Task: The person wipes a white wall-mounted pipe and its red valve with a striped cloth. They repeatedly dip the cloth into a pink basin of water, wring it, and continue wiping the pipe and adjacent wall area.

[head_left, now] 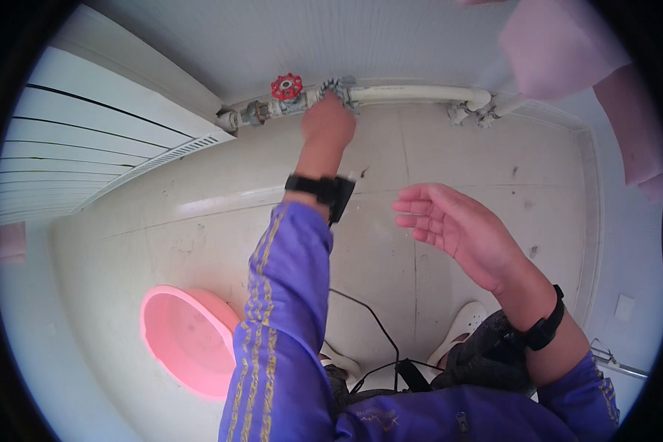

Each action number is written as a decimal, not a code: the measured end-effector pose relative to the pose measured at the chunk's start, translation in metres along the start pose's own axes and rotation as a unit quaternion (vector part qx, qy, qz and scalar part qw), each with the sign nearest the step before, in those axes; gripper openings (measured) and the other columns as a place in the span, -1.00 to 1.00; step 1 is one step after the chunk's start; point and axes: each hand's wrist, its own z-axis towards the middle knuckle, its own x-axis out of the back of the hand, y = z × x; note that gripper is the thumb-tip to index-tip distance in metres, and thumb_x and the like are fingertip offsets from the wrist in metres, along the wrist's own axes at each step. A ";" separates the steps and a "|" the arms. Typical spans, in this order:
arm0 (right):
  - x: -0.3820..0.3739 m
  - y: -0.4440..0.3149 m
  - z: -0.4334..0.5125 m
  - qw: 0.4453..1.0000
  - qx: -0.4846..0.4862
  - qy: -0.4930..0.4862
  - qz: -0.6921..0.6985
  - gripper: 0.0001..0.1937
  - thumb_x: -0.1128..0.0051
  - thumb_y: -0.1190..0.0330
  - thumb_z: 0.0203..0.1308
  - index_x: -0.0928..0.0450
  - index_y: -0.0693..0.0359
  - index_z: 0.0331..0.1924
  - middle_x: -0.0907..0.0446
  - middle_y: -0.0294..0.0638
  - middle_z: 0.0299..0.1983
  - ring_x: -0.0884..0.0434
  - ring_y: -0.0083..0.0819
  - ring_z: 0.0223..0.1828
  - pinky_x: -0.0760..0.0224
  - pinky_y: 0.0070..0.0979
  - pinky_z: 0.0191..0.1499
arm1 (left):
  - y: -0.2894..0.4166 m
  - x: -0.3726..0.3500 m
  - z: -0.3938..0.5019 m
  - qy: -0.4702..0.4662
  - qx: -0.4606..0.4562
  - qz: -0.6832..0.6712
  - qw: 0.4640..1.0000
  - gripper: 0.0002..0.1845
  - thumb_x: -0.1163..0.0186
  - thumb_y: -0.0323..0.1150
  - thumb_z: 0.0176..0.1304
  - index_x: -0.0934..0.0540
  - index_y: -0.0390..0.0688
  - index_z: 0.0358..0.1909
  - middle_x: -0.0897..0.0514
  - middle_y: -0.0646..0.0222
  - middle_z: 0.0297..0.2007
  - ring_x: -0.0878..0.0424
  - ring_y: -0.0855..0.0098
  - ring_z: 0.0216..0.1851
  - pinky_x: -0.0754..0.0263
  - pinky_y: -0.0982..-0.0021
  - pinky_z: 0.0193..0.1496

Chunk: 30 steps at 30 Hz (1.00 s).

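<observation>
My left hand (pixel 330 121) reaches forward to the wall, its fingers at a dark metal toothed fitting (pixel 331 87) on the pipe; the fingertips are hidden, so its hold on the fitting is unclear. A red valve handwheel (pixel 286 86) sits just left of that hand, above a metal valve body. From the fitting, a white plastic pipe (pixel 414 93) runs right along the wall. My right hand (pixel 458 229) hangs over the floor with its fingers apart and nothing in it. Black straps go around both wrists.
A white radiator (pixel 116 127) stands at the left, joined to the pipe. On the tiled floor, a pink plastic basin (pixel 190 337) lies lower left. Pink material (pixel 563 50) hangs at the upper right. A black cable (pixel 373 315) runs between my feet. More pipe fittings (pixel 475 115) are at the right.
</observation>
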 end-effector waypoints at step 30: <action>0.005 0.002 0.013 0.999 -0.001 0.052 0.010 -0.60 0.26 0.11 0.39 -0.40 0.24 0.07 -0.48 -0.21 0.02 -0.46 -0.48 0.06 -0.25 -0.52 0.11 | -0.034 -0.010 -0.020 0.042 -0.034 -0.020 0.998 -0.52 -0.06 -0.26 0.13 -0.35 -0.17 0.10 -0.62 -0.03 -0.31 -0.61 -0.02 -0.27 -0.51 0.04 -0.26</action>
